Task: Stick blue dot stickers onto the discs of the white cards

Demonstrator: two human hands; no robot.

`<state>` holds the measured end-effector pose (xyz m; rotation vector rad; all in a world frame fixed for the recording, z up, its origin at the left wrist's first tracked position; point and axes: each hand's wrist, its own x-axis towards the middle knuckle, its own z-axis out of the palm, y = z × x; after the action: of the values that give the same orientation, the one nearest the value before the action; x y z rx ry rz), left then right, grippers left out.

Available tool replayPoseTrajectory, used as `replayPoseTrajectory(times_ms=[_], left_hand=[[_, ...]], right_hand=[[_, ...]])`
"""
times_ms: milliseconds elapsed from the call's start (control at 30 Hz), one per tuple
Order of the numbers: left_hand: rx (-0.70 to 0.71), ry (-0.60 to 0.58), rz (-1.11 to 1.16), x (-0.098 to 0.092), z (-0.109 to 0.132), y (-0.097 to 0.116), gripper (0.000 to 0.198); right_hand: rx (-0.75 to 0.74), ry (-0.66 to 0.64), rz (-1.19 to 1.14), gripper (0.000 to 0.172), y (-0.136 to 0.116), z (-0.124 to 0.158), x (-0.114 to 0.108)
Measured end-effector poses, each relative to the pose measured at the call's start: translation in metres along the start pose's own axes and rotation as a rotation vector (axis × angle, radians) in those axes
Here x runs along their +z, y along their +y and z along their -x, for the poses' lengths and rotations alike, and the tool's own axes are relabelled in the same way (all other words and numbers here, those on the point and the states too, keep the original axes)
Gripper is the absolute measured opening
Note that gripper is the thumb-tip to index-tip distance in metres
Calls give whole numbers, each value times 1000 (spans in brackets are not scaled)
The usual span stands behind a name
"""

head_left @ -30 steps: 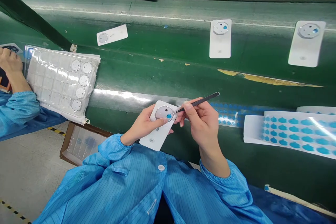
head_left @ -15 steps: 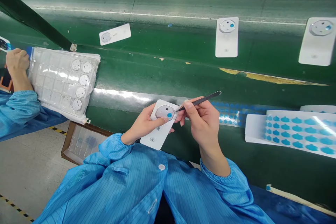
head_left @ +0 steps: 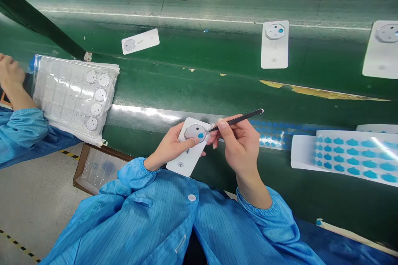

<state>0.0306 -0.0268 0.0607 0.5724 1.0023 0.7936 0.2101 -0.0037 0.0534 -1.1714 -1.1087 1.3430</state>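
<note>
My left hand (head_left: 171,144) grips a white rectangular panel (head_left: 184,160) with rounded corners, tilted in front of my chest. Near the panel's top is a round silver-rimmed insert (head_left: 192,131) with dark holes. A small blue round sticker (head_left: 200,136) lies on the insert's lower right. Closed around dark tweezers (head_left: 241,119), my right hand (head_left: 239,143) has their tips at the edge of that sticker. Whether the tips pinch the sticker is too small to tell.
Similar white panels (head_left: 275,54) lie along the green belt (head_left: 199,58). Sheets of blue stickers (head_left: 353,153) rest at the right. On the left are a clear tray (head_left: 70,91) holding round inserts, a co-worker's hand (head_left: 11,72) and, below, a cardboard box (head_left: 80,165).
The panels on the belt have shifted slightly to the right. The co-worker's hand has moved left, and the piece it held has left view. My hands have hardly moved.
</note>
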Motion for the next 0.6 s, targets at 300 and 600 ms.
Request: replayPoseTrajectory(times_ms=[300,600], left_hand=[[-29,9,-42,-2,0,0,43],[57,35,-4,-3,1,-7,46]], right_hand=[[10,0,30,25,3,4,1],[-281,206,-7,19,7,4,7]])
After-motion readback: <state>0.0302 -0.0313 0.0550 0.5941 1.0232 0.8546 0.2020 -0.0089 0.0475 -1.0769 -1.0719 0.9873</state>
